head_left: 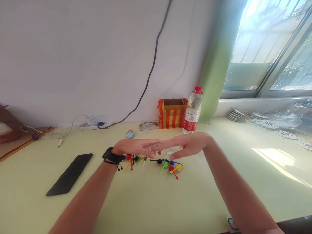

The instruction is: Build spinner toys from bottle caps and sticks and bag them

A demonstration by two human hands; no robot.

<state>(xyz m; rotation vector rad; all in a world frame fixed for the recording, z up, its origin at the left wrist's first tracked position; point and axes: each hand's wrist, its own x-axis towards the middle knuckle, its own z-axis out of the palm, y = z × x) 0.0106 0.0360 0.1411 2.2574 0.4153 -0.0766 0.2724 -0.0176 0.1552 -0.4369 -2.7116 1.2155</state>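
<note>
My left hand (134,147), with a black watch (112,155) on its wrist, reaches in over the table with its fingers stretched out. From the other side comes my right hand (191,145), its fingers also extended, and the fingertips of both hands overlap in the middle. Neither hand shows anything held. Just below them lie small plastic spinner arrows in several colours: a red arrow (172,169), a yellow arrow (179,168), a green arrow (165,164) and a black arrow (159,161) among them. More spinner arrows (129,158) lie under my left hand, partly hidden.
A black phone-like slab (69,174) lies at left. Behind the hands stand a striped bag (172,113), a bottle with a red cap (192,112) and a small round tin (130,134). Patterned discs (265,123) and clear plastic lie at right. A black cable (152,66) hangs down the wall.
</note>
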